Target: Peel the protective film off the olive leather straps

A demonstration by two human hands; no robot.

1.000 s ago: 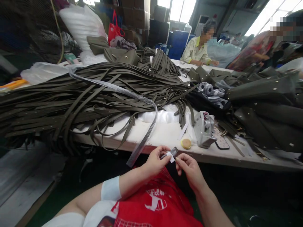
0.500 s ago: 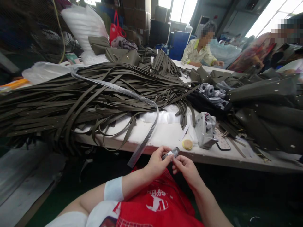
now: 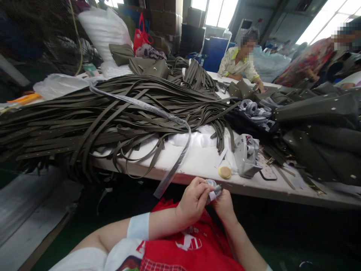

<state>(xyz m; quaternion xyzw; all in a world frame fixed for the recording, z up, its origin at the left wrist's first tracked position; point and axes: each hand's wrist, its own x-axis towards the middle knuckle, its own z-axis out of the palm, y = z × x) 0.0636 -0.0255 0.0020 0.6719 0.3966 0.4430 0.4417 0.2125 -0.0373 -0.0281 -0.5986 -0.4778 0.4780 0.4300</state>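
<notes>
My left hand [image 3: 194, 201] and my right hand [image 3: 225, 206] meet just off the table's front edge. Between them is a small coiled strap [image 3: 212, 183] in clear plastic, with a bit of white tape on its side. Fingers of the left hand pinch it from the left; the right hand grips it from the right, its fingertips partly hidden. Beyond them, a long strap in a plastic sleeve [image 3: 180, 160] hangs over the table edge. Similar wrapped coils [image 3: 255, 111] sit in a heap on black cloth.
A large pile of dark olive straps [image 3: 135, 98] covers the left of the table [image 3: 197, 165]. A tape dispenser [image 3: 246, 158], a round yellow item [image 3: 225, 172] and a phone [image 3: 267, 169] lie near the front edge. Olive bags [image 3: 318, 109] fill the right. A co-worker [image 3: 239, 62] sits opposite.
My hands have turned the coiled strap so that its round side shows, and the left hand has come higher over it. The co-worker opposite has reached forward to the olive pieces.
</notes>
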